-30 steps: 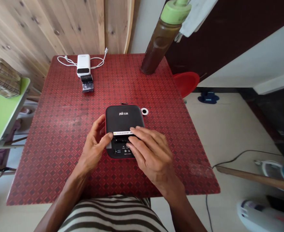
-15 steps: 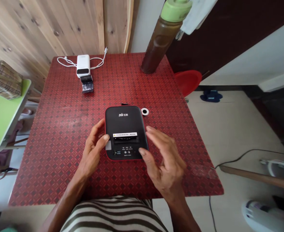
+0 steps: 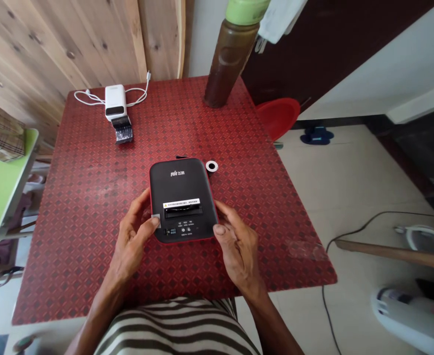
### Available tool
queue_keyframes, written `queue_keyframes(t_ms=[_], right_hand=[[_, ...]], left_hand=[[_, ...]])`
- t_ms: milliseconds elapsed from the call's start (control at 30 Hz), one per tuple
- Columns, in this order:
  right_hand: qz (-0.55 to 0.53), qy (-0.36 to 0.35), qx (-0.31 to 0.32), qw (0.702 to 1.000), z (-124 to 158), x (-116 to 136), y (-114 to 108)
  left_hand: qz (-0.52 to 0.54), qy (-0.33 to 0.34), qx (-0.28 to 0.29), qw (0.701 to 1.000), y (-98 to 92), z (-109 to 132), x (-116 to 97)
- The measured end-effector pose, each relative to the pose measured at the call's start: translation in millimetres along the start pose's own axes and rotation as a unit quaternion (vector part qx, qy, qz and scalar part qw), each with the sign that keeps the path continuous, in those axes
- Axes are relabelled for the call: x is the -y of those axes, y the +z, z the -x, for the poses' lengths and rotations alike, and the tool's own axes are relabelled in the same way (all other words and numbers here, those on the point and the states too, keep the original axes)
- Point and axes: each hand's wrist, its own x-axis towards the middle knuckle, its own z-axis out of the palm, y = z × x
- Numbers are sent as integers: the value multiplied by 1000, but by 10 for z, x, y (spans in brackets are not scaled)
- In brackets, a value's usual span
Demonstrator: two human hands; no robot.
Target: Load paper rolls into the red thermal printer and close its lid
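Observation:
A black receipt printer with a red edge is held just above the near middle of the table, its top face up. A white warning strip, a paper slot and small buttons show on it. My left hand grips its left side, thumb on a grey patch at the lower left corner. My right hand is closed on the lower right side, thumb at the corner and fingers along the edge, partly hidden. Right behind the printer lies a white ring with a dark centre; a thin black item peeks out beyond its far edge.
On the red patterned table lies a white power bank with a white cable and black strap. A tall brown bottle stands at the far edge. A red stool is beyond the right side; a green table is left.
My right hand has gone from hovering open beside the printer to gripping its right side. My left hand keeps its hold. The whole view has shifted slightly.

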Motion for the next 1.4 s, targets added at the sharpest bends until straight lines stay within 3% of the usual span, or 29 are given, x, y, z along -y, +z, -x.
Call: queue_keyframes(t_ms=[333,733,833,933,1000,1067,1200,1400], right_hand=[[-50,-28,-4,998,55,-129,39],[-54,-45,-9,997,-17,-69,13],[19,-92,-29,995,-173,60,-89],[128,-200,-44,970,-448,277,-138],[179,-276,8,944,-665,420,-93],[240,-319,98,911,-869,522,14],[349,-297,244,855,-1127,575,297],[408,-283,294,817,-1229,597,451]], left_hand=[[-1,9,-8,1000,19,-11,28],[5,11,-30,999,67,-12,92],[-2,26,-19,999,58,-16,136],[-10,37,-13,999,50,-15,163],[-12,44,-9,999,50,-9,164],[-7,46,-3,999,53,0,153],[7,39,10,999,63,7,122],[9,31,6,999,79,-2,80]])
